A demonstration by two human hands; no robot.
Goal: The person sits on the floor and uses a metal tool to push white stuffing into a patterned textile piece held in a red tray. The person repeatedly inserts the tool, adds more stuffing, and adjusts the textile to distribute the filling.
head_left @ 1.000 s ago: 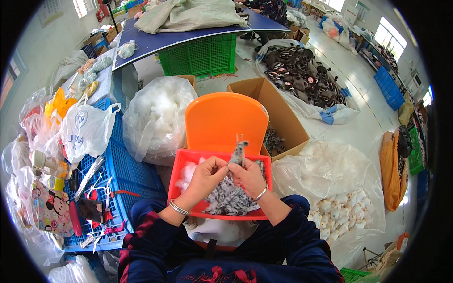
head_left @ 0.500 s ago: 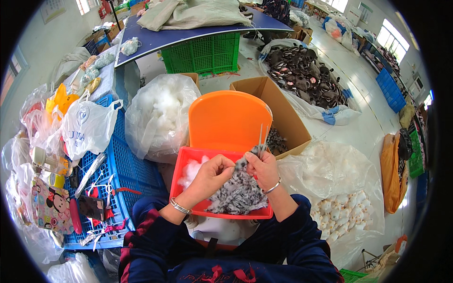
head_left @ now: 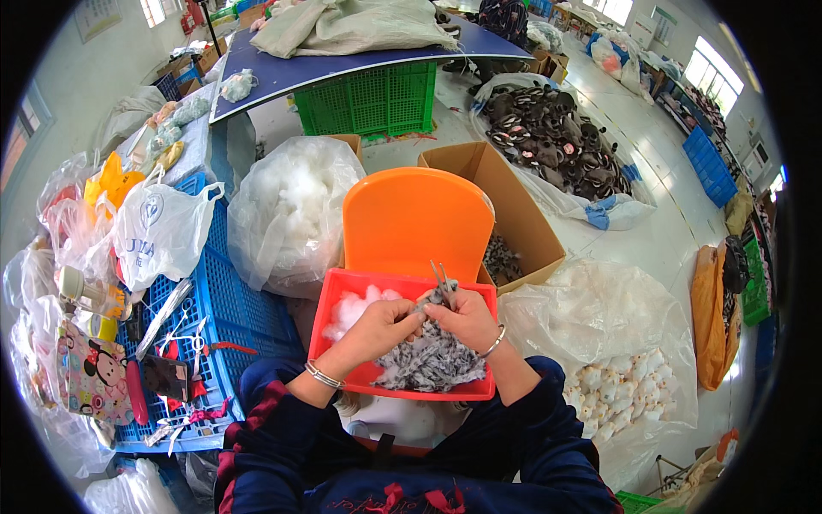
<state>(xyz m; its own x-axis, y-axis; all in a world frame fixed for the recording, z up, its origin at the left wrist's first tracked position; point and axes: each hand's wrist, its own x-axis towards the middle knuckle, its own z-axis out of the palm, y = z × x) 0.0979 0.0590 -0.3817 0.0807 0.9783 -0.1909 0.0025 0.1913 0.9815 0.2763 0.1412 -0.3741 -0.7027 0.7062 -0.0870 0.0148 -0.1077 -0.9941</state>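
My left hand (head_left: 383, 331) is closed in a pinch on a small grey-and-white plush piece (head_left: 435, 299), held above the red tray (head_left: 428, 395). My right hand (head_left: 469, 318) grips metal tweezers (head_left: 440, 274) and touches the same plush piece, its fingers meeting those of my left hand. The tweezers' prongs point up and away from me. Below my hands, a heap of black-and-white fuzzy plush pieces (head_left: 432, 360) fills the tray's near part. White stuffing (head_left: 353, 310) lies at the tray's left. My fingers partly hide the held piece.
An orange chair (head_left: 417, 223) stands just beyond the tray. A bag of stuffing (head_left: 295, 201) is at its left, a cardboard box (head_left: 522, 218) at its right. Scissors (head_left: 199, 344) and a phone (head_left: 164, 377) lie on the blue crate (head_left: 253, 304). White pieces (head_left: 621, 385) fill a bag at right.
My right hand has moved slightly left and lower, against my left fingers. The tweezers now lean to the left and look shorter; before, they stood nearly upright farther right.
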